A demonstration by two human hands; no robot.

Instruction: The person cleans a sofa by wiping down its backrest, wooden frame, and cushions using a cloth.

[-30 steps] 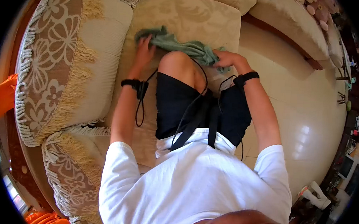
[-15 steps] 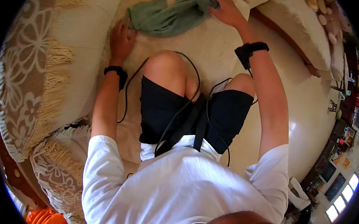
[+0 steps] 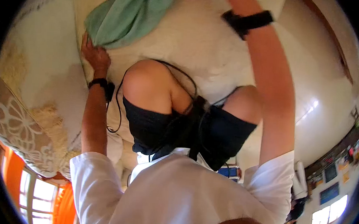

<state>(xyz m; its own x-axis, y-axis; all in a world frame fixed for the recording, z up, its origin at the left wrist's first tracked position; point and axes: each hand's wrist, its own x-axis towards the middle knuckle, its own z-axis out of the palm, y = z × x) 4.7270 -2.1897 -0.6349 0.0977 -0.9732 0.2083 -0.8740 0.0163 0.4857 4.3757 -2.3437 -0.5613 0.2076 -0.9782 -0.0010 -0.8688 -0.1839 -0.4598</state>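
Observation:
A green towel (image 3: 129,18) lies in soft folds at the top of the head view, its upper part cut off by the edge of the picture. At its lower left corner, my left hand (image 3: 95,55) is closed on the cloth's edge, fingers pointing up along it. My right hand is beyond the top edge; only the forearm and a wrist with a black strap show, to the right of the towel. Whether the right hand touches the towel is hidden.
The towel rests on a pale beige covered seat (image 3: 199,44). A cushioned backrest (image 3: 49,44) with a fringed, flower-patterned cover (image 3: 22,132) runs along the left. My bent knees (image 3: 148,84) and a black cable (image 3: 181,71) are just below the towel. Orange curtains (image 3: 63,205) hang by a window.
The towel has shifted left and looks more spread out. My left hand has moved left and down and closed on its edge. My right hand has gone up out of view.

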